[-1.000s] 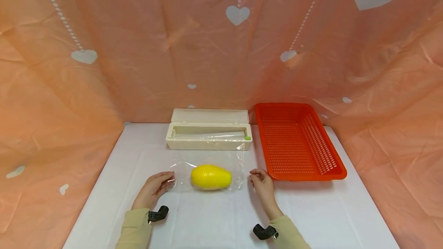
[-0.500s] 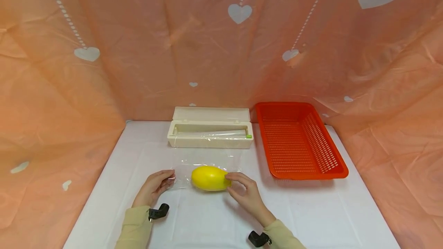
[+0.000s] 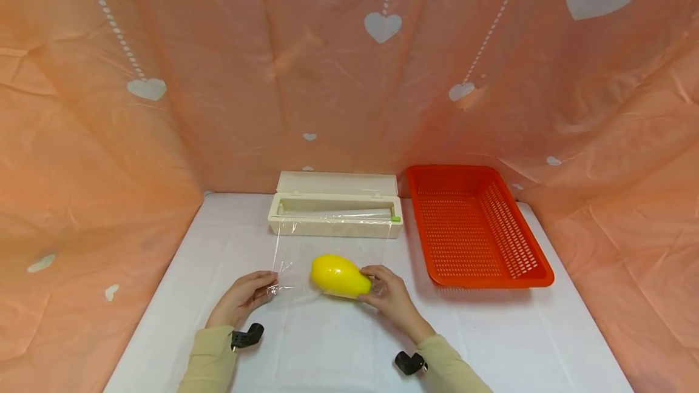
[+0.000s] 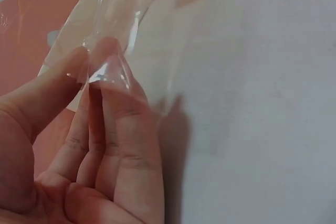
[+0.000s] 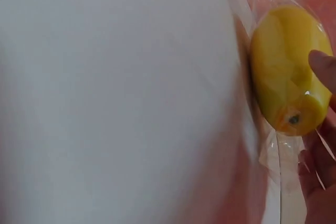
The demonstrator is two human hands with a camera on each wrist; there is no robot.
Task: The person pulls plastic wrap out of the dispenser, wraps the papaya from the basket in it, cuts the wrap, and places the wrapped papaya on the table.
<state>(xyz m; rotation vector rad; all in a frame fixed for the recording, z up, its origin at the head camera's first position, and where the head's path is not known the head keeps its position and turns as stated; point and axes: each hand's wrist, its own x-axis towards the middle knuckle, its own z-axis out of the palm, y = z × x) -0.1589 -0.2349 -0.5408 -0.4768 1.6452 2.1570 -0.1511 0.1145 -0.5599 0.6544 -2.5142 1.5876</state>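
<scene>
A smooth yellow papaya lies at the middle of the table, slightly slanted, on a sheet of clear cling film. My right hand grips its right end between thumb and fingers. In the right wrist view, film covers the dark-tipped end of the papaya. Over on the left, my left hand pinches the near left corner of the film; the left wrist view shows the film pulled up between thumb and fingertips. The sheet stretches back to a cream dispenser box, whose lid stands up with a film roll inside.
An orange-red perforated basket sits at the back right, beside the dispenser. White cloth covers the table. A peach curtain with white hearts hangs behind and at both sides.
My right hand has come in leftward from beside the film and taken hold of the papaya's right end. The papaya has shifted slightly right and tilted. My left hand stays at the film corner.
</scene>
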